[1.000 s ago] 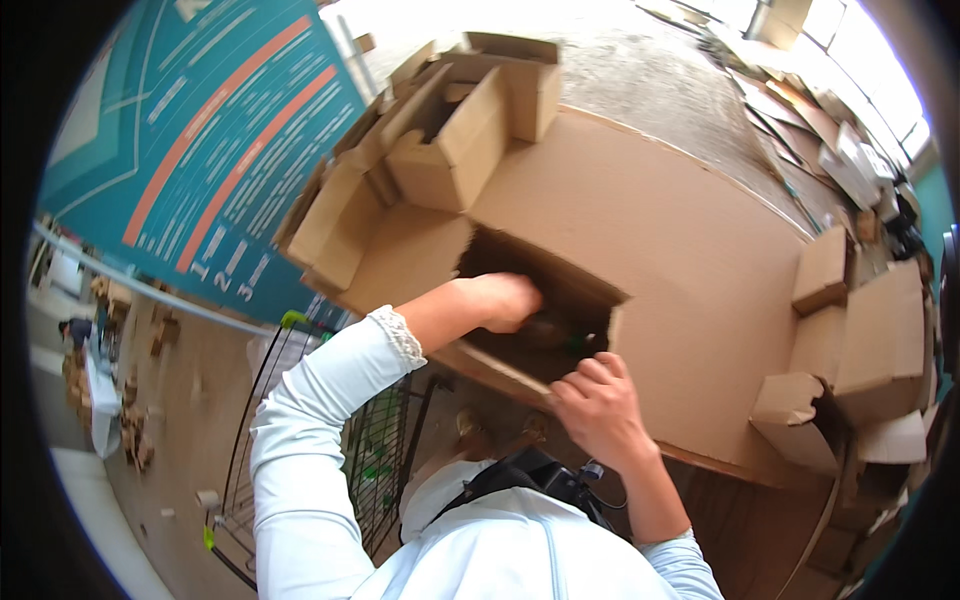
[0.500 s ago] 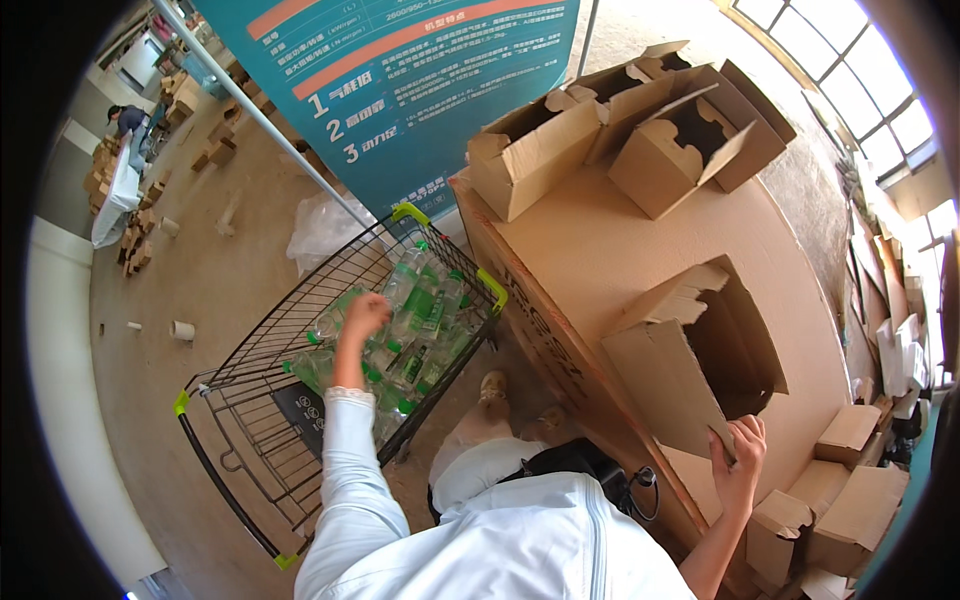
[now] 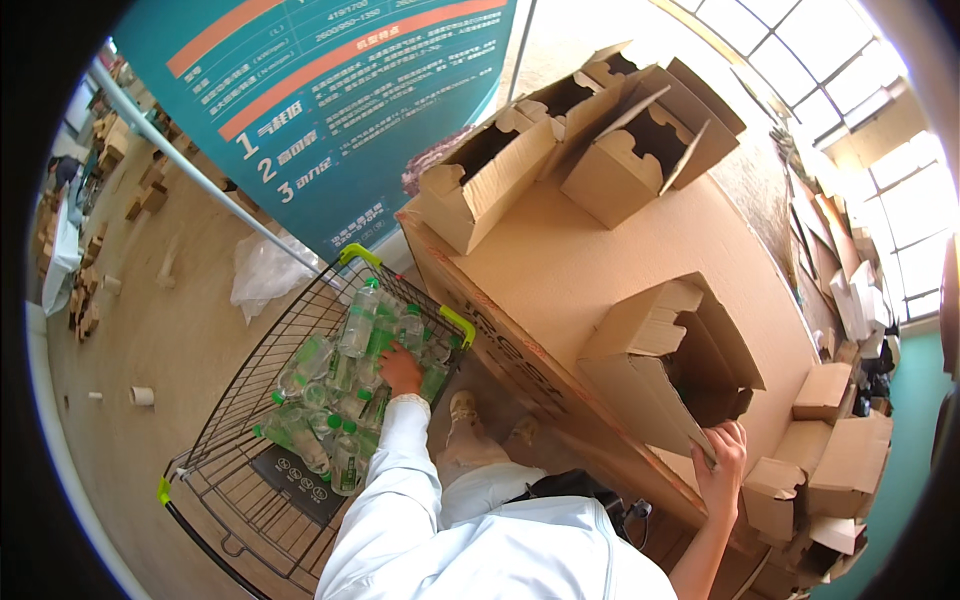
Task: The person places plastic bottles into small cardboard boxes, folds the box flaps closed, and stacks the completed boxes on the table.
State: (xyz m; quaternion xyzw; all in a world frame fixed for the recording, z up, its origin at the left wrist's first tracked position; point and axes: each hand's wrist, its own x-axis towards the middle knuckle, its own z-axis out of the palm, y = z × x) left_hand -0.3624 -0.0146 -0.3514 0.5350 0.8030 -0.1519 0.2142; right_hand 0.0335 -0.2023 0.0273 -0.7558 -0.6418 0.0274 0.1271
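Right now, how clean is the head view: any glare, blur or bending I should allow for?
Head view: strong fisheye, the cardboard surface and banner pole edges bow toward the black rim; windows at upper right are blown out; the left hand among bottles in the cart and the right hand on the box flap look reasonably sharp.

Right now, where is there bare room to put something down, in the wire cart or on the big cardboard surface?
The wire shopping cart is bare at its near end, beyond the clear green-capped plastic bottles crowding the handle end around the left hand. The large flat cardboard surface is free between the far open cartons and the near open carton at the right hand.
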